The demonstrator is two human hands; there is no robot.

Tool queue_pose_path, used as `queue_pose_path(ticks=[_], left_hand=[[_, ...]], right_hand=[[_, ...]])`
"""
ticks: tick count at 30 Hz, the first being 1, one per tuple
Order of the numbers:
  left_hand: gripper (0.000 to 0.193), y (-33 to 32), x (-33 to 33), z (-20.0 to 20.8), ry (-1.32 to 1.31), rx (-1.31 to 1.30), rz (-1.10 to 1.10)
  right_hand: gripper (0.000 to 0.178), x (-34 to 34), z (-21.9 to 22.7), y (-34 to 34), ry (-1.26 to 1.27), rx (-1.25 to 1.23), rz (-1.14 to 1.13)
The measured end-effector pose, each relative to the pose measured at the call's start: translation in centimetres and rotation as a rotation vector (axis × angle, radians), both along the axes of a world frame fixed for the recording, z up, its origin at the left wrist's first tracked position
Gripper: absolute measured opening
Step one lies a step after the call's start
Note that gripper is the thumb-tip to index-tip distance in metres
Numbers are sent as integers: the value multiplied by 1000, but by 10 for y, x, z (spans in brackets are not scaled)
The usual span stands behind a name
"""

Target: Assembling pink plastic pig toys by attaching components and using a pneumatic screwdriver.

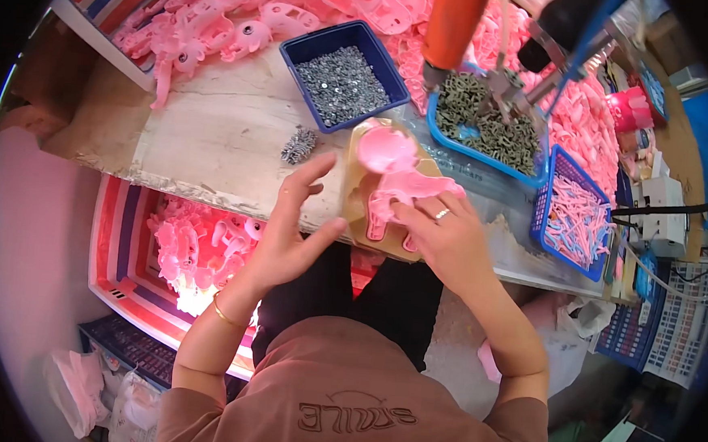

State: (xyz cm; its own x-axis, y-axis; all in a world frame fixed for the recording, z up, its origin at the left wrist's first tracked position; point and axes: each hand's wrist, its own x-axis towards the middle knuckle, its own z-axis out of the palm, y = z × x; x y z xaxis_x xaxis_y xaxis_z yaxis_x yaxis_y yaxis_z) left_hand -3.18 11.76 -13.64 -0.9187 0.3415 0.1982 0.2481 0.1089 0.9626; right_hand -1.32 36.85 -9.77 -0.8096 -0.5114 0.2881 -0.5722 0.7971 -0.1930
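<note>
A pink plastic toy shell (405,188), with a rounded head and legs, lies on a tan block (356,201) at the table's front edge. My right hand (448,239) has its fingers bent over the shell's right side, gripping or pressing it. To the left of the block, my left hand (289,229) is raised with fingers apart and nothing in it. Just beyond that hand sits a small heap of metal screws (299,145) on the tabletop. A dark blue bin (290,53) full of small metal screws stands behind the heap.
A light blue tray (487,161) of grey-green small parts stands at right, under a hanging orange tool (453,24). Beside it, a blue basket (549,241) holds pink and blue sticks. Pink parts (244,32) pile up at the back; more fill a striped container (128,264) below left.
</note>
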Motion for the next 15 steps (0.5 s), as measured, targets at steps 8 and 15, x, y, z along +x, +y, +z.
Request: queue_pose_path(ticks=[8,15], left_hand=[[70,34,-9,6,381,-450,-64],[70,60,-14,4,464,-545,-115]], right_hand=[[46,3,7,20,-60,-146,-96],[57,3,-10,40,-158,-235,-141]])
